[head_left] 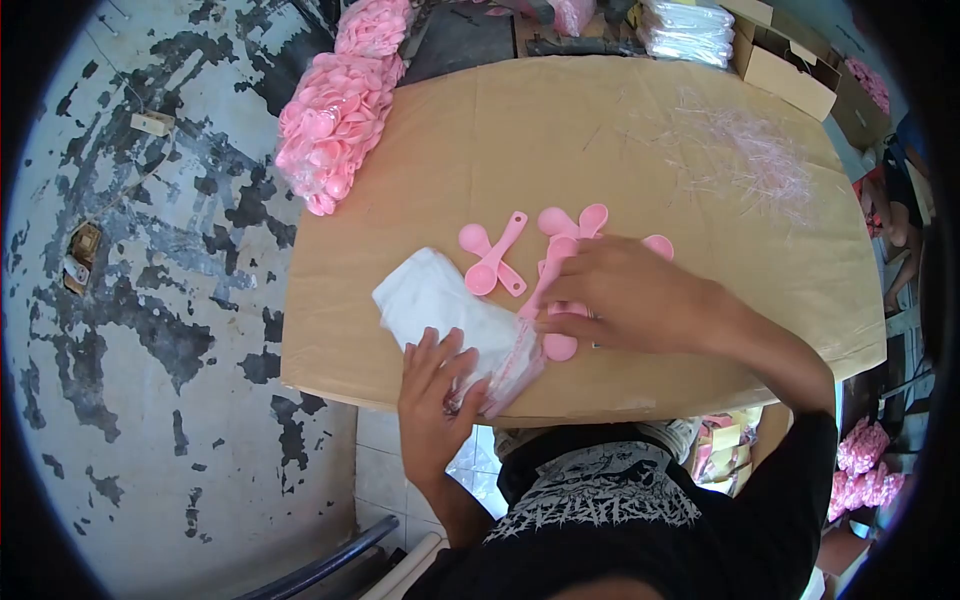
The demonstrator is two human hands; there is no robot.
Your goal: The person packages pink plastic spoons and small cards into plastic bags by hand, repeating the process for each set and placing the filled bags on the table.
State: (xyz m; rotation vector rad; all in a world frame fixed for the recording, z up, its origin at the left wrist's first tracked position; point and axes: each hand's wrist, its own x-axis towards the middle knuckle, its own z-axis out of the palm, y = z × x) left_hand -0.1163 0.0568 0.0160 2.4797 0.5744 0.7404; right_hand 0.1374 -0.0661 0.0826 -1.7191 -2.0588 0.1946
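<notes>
My left hand [432,385] rests on a stack of white-looking plastic bags [425,295], fingers spread over its lower side. The bags' pinkish open-looking end points right. Between the fingers and thumb of my right hand [630,300] is a pink scoop spoon [548,275], bowl up and handle angled down to the bags' edge. Left of it, two crossed pink spoons [492,255] lie on the table. Several more pink spoons [592,219] lie around and under my right hand, partly hidden by it.
Brown paper or cardboard covers the table [480,130]. A clear bag packed with pink spoons [335,120] stands at its left edge. Thin plastic strips [755,150] are scattered at the back right, near an open cardboard box [790,70] and stacked clear packets [685,30]. Another person's leg [895,210] shows far right.
</notes>
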